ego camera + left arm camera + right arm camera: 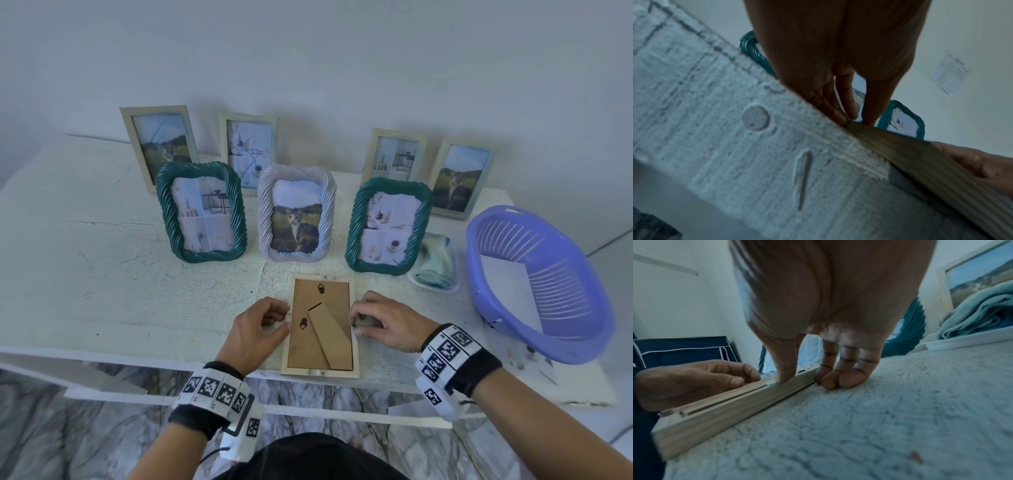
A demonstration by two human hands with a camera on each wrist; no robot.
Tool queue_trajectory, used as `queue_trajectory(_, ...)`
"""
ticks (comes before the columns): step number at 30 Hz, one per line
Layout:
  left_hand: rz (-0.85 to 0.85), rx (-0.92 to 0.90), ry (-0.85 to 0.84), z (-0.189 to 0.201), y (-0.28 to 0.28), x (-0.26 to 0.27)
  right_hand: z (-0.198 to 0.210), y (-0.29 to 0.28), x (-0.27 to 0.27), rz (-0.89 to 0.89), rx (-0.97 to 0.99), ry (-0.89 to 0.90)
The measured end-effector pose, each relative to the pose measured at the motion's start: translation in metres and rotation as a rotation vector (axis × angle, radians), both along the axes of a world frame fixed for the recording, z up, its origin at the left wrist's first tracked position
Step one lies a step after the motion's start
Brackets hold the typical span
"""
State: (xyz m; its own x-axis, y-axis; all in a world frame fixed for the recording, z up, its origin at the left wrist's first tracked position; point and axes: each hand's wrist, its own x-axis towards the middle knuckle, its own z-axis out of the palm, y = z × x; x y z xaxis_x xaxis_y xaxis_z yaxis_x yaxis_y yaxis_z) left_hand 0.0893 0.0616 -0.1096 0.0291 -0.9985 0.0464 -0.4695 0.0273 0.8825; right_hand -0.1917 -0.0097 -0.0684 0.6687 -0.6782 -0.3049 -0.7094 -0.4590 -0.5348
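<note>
A light wooden picture frame [320,372] lies face down at the table's front edge, its brown back board and folded stand [327,334] facing up. My left hand [263,325] holds the frame's left rail, thumb on top and fingers curled at the side. My right hand [371,323] grips the right rail the same way. In the right wrist view the thumb presses on the rail [748,404] and the fingers [838,379] curl down onto the table beside it. The left wrist view shows fingertips [846,113] at the frame's corner [910,155].
Two green twisted frames [201,212] [387,226] and a pale one [296,214] stand behind, with several wooden frames [158,145] along the wall. A tray with a folded cloth [435,263] and a purple basket [537,284] holding paper sit at the right.
</note>
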Motion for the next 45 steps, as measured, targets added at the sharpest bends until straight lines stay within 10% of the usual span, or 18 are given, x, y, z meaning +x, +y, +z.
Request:
queue_trajectory(31,-0.088,-0.119,-0.028,-0.004,0.002,-0.001,0.008,-0.005,0.040,-0.217,-0.359,0.092)
queue_trajectory(45,-0.109,-0.123,-0.024,-0.007,0.001,0.003,-0.001,0.003,0.060,-0.293,-0.208,0.070)
